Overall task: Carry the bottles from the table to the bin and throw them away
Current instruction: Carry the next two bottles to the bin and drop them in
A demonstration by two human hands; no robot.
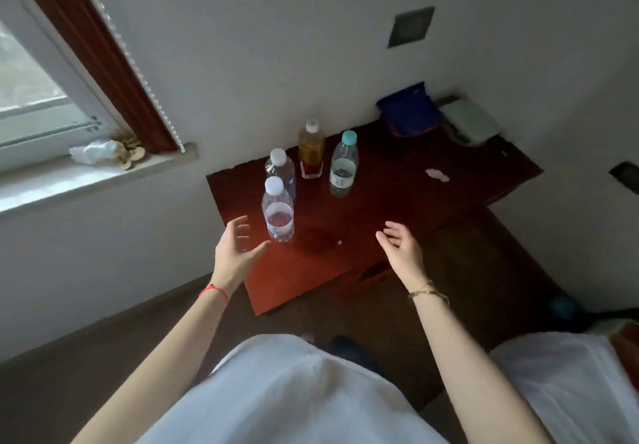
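Several plastic bottles stand upright on a dark red wooden table (397,201). Nearest is a clear bottle with a white cap (277,213); a second clear white-capped bottle (280,170) stands just behind it. Further back are an amber-filled bottle with a white cap (311,150) and a clear bottle with a teal cap (343,167). My left hand (238,250) is open, fingers spread, just left of the nearest bottle and not touching it. My right hand (403,246) is open over the table's front right part, holding nothing. No bin is in view.
A blue bag (408,108) and a pale box-like object (470,122) sit at the table's far end against the white wall. A crumpled white scrap (436,174) lies on the table. A window sill (96,174) with small clutter is at the left. Brown floor lies below.
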